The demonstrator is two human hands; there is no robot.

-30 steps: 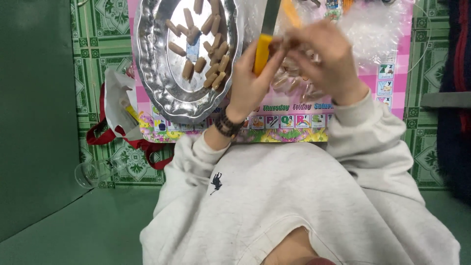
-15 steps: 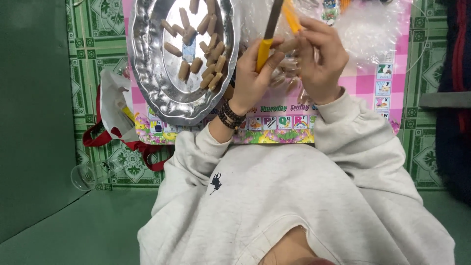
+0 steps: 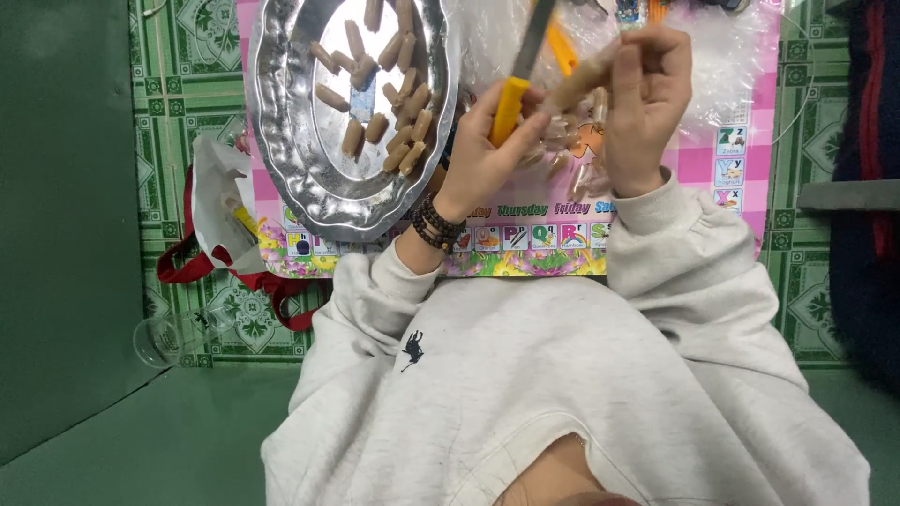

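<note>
My left hand (image 3: 478, 164), with a beaded bracelet at the wrist, is closed around the yellow handle of a knife (image 3: 507, 111) whose blade points away from me. My right hand (image 3: 647, 112) pinches a long brown sausage-like stick (image 3: 581, 80), and its end lies against the knife near the handle. Left of my hands is a round silver tray (image 3: 281, 141) holding several short brown cut pieces (image 3: 389, 112). Both hands hover over a clear plastic bag (image 3: 731, 66) with more brown sticks under it.
A pink picture mat (image 3: 694, 169) covers a green patterned floor mat (image 3: 178, 112). A white bag with red handles (image 3: 211, 215) lies left of the tray, and a clear glass (image 3: 155, 339) lies below it. An orange object (image 3: 561, 47) sits behind the knife. My grey sweatshirt fills the foreground.
The knife has swung more upright in my left hand. My right hand has shifted right and raised the brown stick against the knife.
</note>
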